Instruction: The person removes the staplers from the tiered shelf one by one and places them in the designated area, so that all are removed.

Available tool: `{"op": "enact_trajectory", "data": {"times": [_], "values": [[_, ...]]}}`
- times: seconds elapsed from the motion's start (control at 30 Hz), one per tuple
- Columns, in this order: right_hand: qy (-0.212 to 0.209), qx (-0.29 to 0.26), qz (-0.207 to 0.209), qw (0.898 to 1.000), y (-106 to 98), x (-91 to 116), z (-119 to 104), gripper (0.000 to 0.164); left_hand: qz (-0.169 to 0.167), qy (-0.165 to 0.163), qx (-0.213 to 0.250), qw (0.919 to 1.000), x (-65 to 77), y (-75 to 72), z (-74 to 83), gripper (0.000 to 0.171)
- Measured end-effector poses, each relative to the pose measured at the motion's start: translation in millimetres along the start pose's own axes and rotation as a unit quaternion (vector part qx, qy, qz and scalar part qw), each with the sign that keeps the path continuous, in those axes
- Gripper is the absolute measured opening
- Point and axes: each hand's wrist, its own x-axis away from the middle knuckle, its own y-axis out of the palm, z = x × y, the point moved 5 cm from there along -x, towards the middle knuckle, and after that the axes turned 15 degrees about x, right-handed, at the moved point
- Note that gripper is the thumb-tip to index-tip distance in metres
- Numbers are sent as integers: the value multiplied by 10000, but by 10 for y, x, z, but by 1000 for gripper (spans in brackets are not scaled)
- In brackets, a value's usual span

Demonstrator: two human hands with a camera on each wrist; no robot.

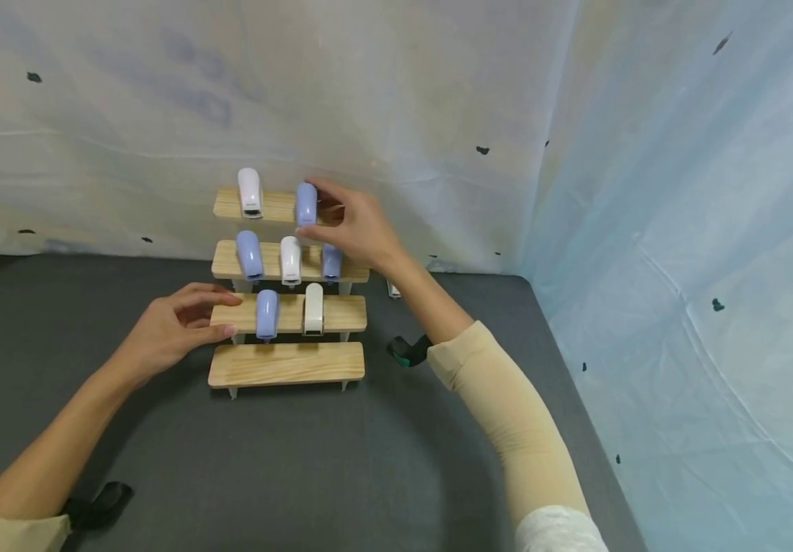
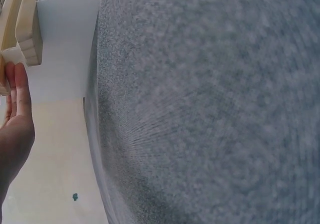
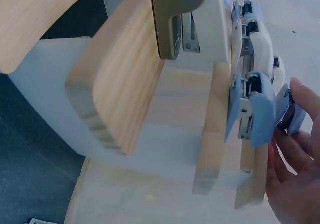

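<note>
A four-step wooden display stand point(image 1: 286, 363) holds small blue and white staplers. On its top step my right hand point(image 1: 362, 226) pinches a blue stapler point(image 1: 306, 201) between thumb and fingers, at the right end; the right wrist view shows this stapler point(image 3: 298, 119) too. A white stapler point(image 1: 249, 192) stands on the same step, to the left. My left hand point(image 1: 172, 326) grips the left end of the third step, thumb in front and fingers behind. That step bears a blue stapler point(image 1: 267, 314) and a white stapler point(image 1: 314, 309).
The second step has a blue stapler point(image 1: 249, 254), a white stapler point(image 1: 290, 260) and another blue stapler point(image 1: 331, 261), partly behind my right hand. A whitish object point(image 1: 394, 290) lies right of the stand, mostly hidden by my forearm. Pale sheeting point(image 1: 396, 92) hangs behind the dark table point(image 1: 286, 468).
</note>
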Motion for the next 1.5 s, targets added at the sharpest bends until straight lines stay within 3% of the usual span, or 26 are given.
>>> {"op": "enact_trajectory", "data": {"times": [0.37, 0.93, 1.17, 1.5], "values": [[-169, -529, -34, 9985, -157, 116, 87, 70, 89, -112, 198, 9997, -8, 21, 23, 42], [-179, -271, -53, 9995, -274, 302, 217, 67, 99, -437, -144, 9989, -27, 56, 25, 42], [-72, -430, 22, 9990, -331, 387, 303, 66, 96, -260, -310, 9991, -3, 44, 24, 42], [80, -221, 230, 9995, -414, 516, 434, 66, 145, -78, -108, 9998, 8, 50, -3, 41]]}}
